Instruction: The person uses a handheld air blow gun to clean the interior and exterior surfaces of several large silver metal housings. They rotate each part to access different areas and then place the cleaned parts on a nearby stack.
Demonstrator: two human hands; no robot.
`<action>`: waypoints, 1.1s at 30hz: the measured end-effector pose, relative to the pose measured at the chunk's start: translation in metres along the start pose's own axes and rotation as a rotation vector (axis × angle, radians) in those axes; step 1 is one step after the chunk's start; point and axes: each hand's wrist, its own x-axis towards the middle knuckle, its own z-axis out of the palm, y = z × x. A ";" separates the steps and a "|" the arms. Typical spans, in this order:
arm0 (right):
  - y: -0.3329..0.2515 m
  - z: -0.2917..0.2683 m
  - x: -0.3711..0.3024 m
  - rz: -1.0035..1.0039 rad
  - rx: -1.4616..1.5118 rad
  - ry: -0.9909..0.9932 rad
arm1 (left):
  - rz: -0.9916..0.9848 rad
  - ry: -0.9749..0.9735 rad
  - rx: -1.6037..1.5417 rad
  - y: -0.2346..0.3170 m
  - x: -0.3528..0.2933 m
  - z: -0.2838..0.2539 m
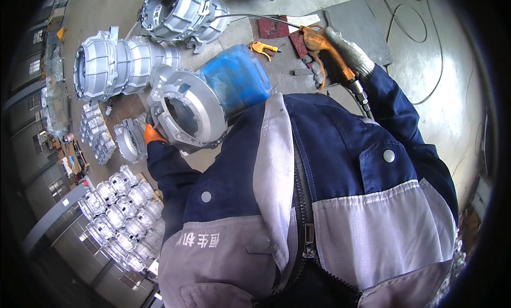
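Note:
In my right hand (pixel 348 52), gloved in grey-white, is an orange air blow gun (pixel 319 41) whose trigger hangs below the grip. Its long thin nozzle (pixel 255 15) runs left toward the upper castings, and a metal hose fitting (pixel 360 98) joins its lower end. My left hand (pixel 153 134), in an orange glove, is at the lower left edge of a ring-shaped silver metal housing (pixel 215 114); the fingers are hidden. This housing is tilted, its round opening facing me, beside a blue plastic drum (pixel 239 76).
More silver housings (pixel 98 66) stand at left, with another pair (pixel 178 15) above. Rows of castings (pixel 125 217) fill the lower left. A small yellow-orange blow gun (pixel 263 48) lies near dark red pads (pixel 272 27). A thin hose (pixel 442 58) curls across the floor at right.

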 end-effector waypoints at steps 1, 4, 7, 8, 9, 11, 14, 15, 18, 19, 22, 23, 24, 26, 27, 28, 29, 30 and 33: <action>-0.003 0.006 -0.002 -0.002 -0.011 -0.012 | 0.026 0.002 -0.023 -0.003 0.006 -0.008; -0.002 0.040 0.003 0.091 0.001 -0.113 | 0.028 0.058 -0.080 0.000 0.036 -0.033; 0.014 0.076 0.006 0.189 0.093 -0.200 | 0.174 0.044 0.034 0.001 0.050 -0.045; 0.019 0.085 0.004 0.202 0.135 -0.236 | 0.256 0.054 0.117 0.000 0.046 -0.043; 0.024 0.093 0.005 0.234 0.201 -0.293 | 0.337 0.061 0.201 0.002 0.042 -0.040; 0.029 0.105 0.006 0.273 0.200 -0.359 | 0.707 0.365 0.750 -0.010 0.018 -0.022; 0.032 0.115 0.008 0.250 -0.068 -0.275 | 1.038 0.393 0.698 0.001 -0.016 0.019; 0.032 0.117 0.007 0.238 -0.158 -0.262 | 0.966 0.315 0.699 0.006 -0.031 0.030; 0.035 0.128 0.000 0.151 -0.327 -0.265 | 0.836 0.178 0.523 0.017 -0.062 0.055; 0.035 0.133 -0.004 0.136 -0.382 -0.247 | 0.813 0.148 0.431 0.021 -0.067 0.063; 0.021 0.141 -0.024 0.150 -0.478 -0.539 | 0.887 0.046 0.405 0.024 -0.080 0.066; 0.018 0.145 -0.029 0.124 -0.511 -0.557 | 0.904 0.072 0.406 0.025 -0.080 0.065; 0.021 0.151 -0.032 0.024 -0.572 -0.495 | 0.923 0.093 0.408 0.025 -0.078 0.065; 0.017 0.159 -0.031 0.113 -0.745 -0.741 | 0.943 0.122 0.425 0.022 -0.071 0.065; 0.017 0.164 -0.028 0.090 -0.906 -0.771 | 0.990 0.117 0.464 0.019 -0.066 0.066; 0.026 0.170 -0.024 0.022 -1.063 -0.635 | 0.946 0.004 0.215 0.018 -0.059 0.069; 0.029 0.169 -0.024 -0.191 -1.213 -0.636 | 0.973 -0.024 0.181 0.017 -0.056 0.067; 0.033 0.172 -0.020 -0.118 -1.165 -0.673 | 0.964 -0.028 0.173 0.017 -0.052 0.066; 0.040 0.172 -0.017 0.031 -1.153 -0.700 | 0.947 0.028 0.192 0.016 -0.050 0.063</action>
